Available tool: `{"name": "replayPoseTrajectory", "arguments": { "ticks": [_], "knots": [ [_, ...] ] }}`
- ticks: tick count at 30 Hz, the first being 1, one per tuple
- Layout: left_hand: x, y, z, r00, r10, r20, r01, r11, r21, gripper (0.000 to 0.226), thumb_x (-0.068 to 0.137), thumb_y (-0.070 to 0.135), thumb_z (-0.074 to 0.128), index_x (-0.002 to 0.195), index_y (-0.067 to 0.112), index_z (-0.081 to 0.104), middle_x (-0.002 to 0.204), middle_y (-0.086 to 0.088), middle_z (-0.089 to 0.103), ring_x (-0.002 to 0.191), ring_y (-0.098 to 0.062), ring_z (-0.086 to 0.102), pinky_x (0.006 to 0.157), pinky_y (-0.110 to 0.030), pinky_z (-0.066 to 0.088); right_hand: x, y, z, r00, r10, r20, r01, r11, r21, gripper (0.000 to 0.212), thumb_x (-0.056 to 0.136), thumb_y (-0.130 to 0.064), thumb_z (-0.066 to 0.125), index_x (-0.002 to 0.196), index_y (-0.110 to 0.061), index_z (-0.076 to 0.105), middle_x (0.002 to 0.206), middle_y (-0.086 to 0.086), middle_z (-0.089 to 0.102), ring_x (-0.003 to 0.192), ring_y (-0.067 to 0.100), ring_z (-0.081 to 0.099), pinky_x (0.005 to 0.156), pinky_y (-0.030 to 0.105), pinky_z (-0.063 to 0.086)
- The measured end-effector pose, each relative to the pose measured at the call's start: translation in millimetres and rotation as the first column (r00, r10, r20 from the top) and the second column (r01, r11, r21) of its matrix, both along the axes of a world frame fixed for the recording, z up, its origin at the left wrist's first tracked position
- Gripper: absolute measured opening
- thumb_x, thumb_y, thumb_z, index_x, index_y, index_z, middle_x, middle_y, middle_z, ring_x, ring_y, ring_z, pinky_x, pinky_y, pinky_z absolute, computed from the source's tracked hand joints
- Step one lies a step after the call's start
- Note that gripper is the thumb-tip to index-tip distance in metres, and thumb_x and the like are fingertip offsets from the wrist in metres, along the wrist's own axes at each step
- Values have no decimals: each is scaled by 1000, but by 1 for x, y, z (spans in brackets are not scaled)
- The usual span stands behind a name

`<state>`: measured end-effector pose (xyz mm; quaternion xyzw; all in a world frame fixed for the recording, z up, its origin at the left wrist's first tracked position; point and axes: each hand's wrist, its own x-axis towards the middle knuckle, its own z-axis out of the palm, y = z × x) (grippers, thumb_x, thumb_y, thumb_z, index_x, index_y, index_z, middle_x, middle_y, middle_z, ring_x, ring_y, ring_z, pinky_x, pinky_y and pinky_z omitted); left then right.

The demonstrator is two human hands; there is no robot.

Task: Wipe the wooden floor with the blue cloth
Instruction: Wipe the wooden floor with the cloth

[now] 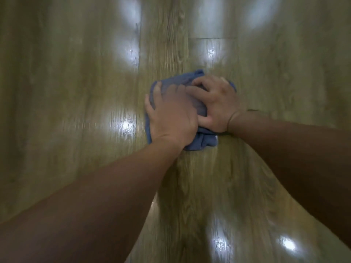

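Pressing the blue cloth (178, 79) onto glare-spotted wooden floor (76, 92) — left hand (171, 114) flat, right hand (218, 103) clutching it.

Forearms (114, 186) bare; thin cord band (230, 121) at wrist of right hand (218, 103).

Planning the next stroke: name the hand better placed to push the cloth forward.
Left, probably. The left hand lies flat over the middle of the blue cloth; the right hand only grips its right edge.
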<state>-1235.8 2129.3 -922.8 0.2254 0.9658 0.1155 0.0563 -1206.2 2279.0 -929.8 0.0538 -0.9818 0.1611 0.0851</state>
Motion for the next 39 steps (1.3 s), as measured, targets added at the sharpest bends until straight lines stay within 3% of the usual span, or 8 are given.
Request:
{"name": "replayPoseTrajectory", "arguments": {
  "ticks": [8, 11, 13, 18, 23, 26, 31, 39],
  "knots": [
    [2, -1, -2, 1000, -6, -7, 6, 999, 33, 58, 95, 38, 23, 144, 15, 44, 149, -3, 45, 147, -33, 22, 118, -58, 14, 4, -2, -5, 1000, -10, -2, 10, 1000, 21, 51, 91, -49, 48, 131, -21, 63, 121, 8, 62, 102, 33, 57, 93, 46, 42],
    [9, -14, 2, 996, -85, -13, 85, 996, 0, 50, 101, 34, 29, 146, 16, 40, 150, -3, 42, 145, -31, 23, 116, -55, 17, 23, -20, -2, 990, -145, -2, 144, 989, 44, 54, 93, -49, 42, 134, -19, 61, 127, 6, 61, 107, 34, 56, 98, 48, 40],
    [38, -36, 6, 988, -157, -7, 156, 988, -10, 51, 100, 33, 30, 146, 16, 40, 148, -3, 44, 143, -31, 26, 115, -54, 20, 63, -45, -4, 978, -207, -21, 208, 978, 17, 54, 92, -49, 44, 133, -18, 62, 128, 6, 62, 107, 34, 56, 100, 48, 38],
    [197, -127, 19, 986, -138, 89, 138, 990, 17, 51, 94, 37, 40, 139, 16, 52, 144, -4, 52, 141, -31, 35, 113, -58, 25, 218, -127, -1, 985, -163, 50, 168, 980, -111, 49, 80, -42, 65, 123, -19, 69, 124, 10, 63, 105, 34, 60, 100, 49, 40],
    [330, -200, 35, 935, -269, 231, 284, 958, -34, 52, 85, 40, 44, 128, 18, 64, 134, 2, 62, 134, -29, 48, 108, -57, 31, 378, -209, 2, 963, -230, 138, 250, 956, -152, 51, 74, -42, 68, 122, -26, 63, 129, 6, 60, 110, 31, 56, 103, 50, 37],
    [370, -218, 37, 907, -316, 277, 344, 937, -58, 53, 78, 43, 48, 123, 21, 68, 129, 3, 64, 128, -30, 55, 103, -57, 29, 428, -232, -2, 955, -257, 149, 279, 948, -156, 51, 75, -45, 64, 123, -28, 63, 129, 3, 60, 110, 28, 55, 103, 46, 37],
    [336, -188, 23, 922, -344, 178, 350, 937, -2, 55, 78, 43, 48, 123, 18, 66, 129, -1, 62, 132, -33, 49, 106, -58, 29, 388, -183, -1, 988, -113, 107, 125, 986, -107, 53, 77, -54, 63, 116, -18, 70, 119, 12, 63, 103, 31, 59, 95, 47, 44],
    [168, -28, 4, 916, -402, -12, 402, 913, 73, 60, 86, 42, 35, 135, 15, 56, 137, -5, 55, 139, -35, 37, 111, -59, 26, 229, -35, 0, 961, -278, 4, 278, 961, 10, 56, 81, -49, 53, 123, -14, 63, 118, 15, 61, 101, 36, 58, 90, 44, 39]
  ]
}}
